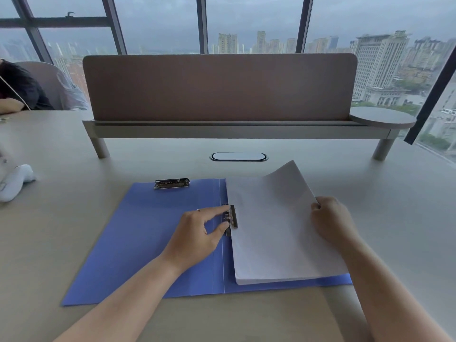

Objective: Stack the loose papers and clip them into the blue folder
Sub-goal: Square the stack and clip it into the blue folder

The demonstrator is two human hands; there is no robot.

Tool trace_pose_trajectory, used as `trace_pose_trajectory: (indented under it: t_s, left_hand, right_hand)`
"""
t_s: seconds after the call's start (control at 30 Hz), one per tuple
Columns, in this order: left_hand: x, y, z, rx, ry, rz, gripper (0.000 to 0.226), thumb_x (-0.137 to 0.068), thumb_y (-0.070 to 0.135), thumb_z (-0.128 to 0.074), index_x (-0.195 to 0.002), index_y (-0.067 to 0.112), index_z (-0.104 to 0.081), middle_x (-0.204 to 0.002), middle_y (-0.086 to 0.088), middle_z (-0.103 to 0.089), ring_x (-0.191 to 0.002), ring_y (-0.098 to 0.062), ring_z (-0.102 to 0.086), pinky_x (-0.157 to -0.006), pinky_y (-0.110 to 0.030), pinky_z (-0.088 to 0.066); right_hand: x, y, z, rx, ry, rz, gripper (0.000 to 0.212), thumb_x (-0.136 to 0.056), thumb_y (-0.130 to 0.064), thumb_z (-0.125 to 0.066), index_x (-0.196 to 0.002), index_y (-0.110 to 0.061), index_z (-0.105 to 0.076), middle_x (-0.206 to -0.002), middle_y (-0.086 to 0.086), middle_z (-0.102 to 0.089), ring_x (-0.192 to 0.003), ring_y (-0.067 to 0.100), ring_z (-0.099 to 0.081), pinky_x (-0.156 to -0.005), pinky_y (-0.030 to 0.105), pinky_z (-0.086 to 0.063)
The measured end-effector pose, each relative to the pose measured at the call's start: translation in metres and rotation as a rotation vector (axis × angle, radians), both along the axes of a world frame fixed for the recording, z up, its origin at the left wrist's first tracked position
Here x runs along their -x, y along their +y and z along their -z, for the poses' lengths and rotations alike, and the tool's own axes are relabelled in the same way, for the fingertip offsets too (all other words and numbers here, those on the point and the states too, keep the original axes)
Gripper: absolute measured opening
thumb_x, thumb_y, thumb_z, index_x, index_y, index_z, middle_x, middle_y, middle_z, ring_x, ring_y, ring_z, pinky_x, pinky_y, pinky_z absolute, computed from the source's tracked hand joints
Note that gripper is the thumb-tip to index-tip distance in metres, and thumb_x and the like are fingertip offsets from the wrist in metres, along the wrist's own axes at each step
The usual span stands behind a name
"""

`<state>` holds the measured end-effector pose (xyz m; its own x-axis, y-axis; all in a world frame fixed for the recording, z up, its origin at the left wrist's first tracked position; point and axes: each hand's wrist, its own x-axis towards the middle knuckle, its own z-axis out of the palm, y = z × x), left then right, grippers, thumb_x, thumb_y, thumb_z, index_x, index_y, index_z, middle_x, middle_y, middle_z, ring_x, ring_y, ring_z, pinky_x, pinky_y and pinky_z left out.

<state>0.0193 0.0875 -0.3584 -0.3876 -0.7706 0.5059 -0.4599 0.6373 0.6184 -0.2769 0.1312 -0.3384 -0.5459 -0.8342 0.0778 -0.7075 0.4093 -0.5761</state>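
Two hands work mid-frame: the left hand point(197, 228) pinches the spine clip point(232, 219) of the open blue folder point(148, 233), nearer it, while the right hand point(330, 218) grips the paper stack point(274, 230) lying lengthwise just right of it.

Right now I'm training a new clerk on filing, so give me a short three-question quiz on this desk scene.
1. True or false: the paper stack lies on the folder's left half.
2. Which hand works the side clip: A left, B right?
3. Fill in: a second clip sits at the folder's ____ edge.

Key:
1. False; it lies on the right half of the blue folder.
2. A; the left hand pinches it, while the right hand grips the stack's right edge.
3. Far.
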Motion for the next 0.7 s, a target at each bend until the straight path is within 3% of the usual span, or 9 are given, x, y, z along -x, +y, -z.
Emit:
trace_pose_trajectory:
  t_s: [0.07,0.13,0.37,0.47,0.6,0.7]
  left_hand:
    - [-0.002,0.001,0.0,-0.01,-0.003,-0.001,0.037,-0.083,0.014,-0.073,-0.12,0.023,-0.07,-0.115,0.023,-0.065,-0.111,0.014,-0.057,-0.094,-0.005,-0.042]
    - [-0.003,0.001,0.002,-0.019,-0.009,0.015,0.035,-0.082,0.009,-0.072,-0.116,0.02,-0.073,-0.114,0.02,-0.066,-0.111,0.017,-0.056,-0.095,-0.005,-0.042]
    - [-0.01,-0.002,0.013,-0.014,-0.182,0.11,0.042,-0.081,0.017,-0.058,-0.123,0.018,-0.068,-0.128,0.012,-0.062,-0.122,0.013,-0.049,-0.11,-0.026,-0.04]
    - [-0.011,-0.003,0.016,-0.051,-0.274,0.132,0.047,-0.086,0.022,-0.049,-0.131,0.023,-0.061,-0.138,0.009,-0.056,-0.131,0.008,-0.043,-0.116,-0.03,-0.032]
    - [-0.012,-0.001,0.014,-0.055,-0.399,0.139,0.054,-0.087,0.028,-0.038,-0.138,0.028,-0.053,-0.148,0.012,-0.044,-0.14,0.002,-0.033,-0.119,-0.029,-0.025]
    - [-0.01,0.001,0.013,-0.045,-0.426,0.131,0.054,-0.088,0.027,-0.037,-0.139,0.028,-0.053,-0.151,0.011,-0.04,-0.142,-0.001,-0.032,-0.12,-0.029,-0.024]
  right_hand:
    - [-0.002,0.002,0.003,-0.047,0.144,-0.002,0.021,-0.089,-0.016,-0.045,-0.09,-0.016,-0.065,-0.091,0.014,-0.068,-0.089,0.037,-0.064,-0.067,0.035,-0.043]
    - [-0.004,0.004,0.007,-0.069,0.256,-0.009,0.026,-0.091,-0.018,-0.043,-0.106,-0.021,-0.064,-0.105,0.013,-0.07,-0.099,0.036,-0.065,-0.07,0.034,-0.042]
    - [-0.013,0.001,0.016,-0.057,0.361,-0.001,0.026,-0.098,-0.024,-0.036,-0.118,-0.015,-0.051,-0.116,0.015,-0.061,-0.109,0.036,-0.06,-0.079,0.04,-0.046]
    - [-0.017,0.001,0.016,-0.106,0.377,0.009,0.044,-0.099,-0.035,-0.039,-0.138,-0.015,-0.043,-0.124,0.016,-0.053,-0.117,0.038,-0.052,-0.089,0.043,-0.044]
    - [-0.026,0.001,0.013,-0.144,0.422,-0.042,0.057,-0.095,-0.054,-0.041,-0.144,-0.024,-0.042,-0.14,0.012,-0.048,-0.129,0.034,-0.045,-0.103,0.043,-0.036]
    - [-0.037,0.001,0.011,-0.172,0.435,-0.235,0.066,-0.093,-0.068,-0.035,-0.151,-0.035,-0.036,-0.164,0.0,-0.026,-0.15,0.023,-0.021,-0.12,0.048,-0.013]
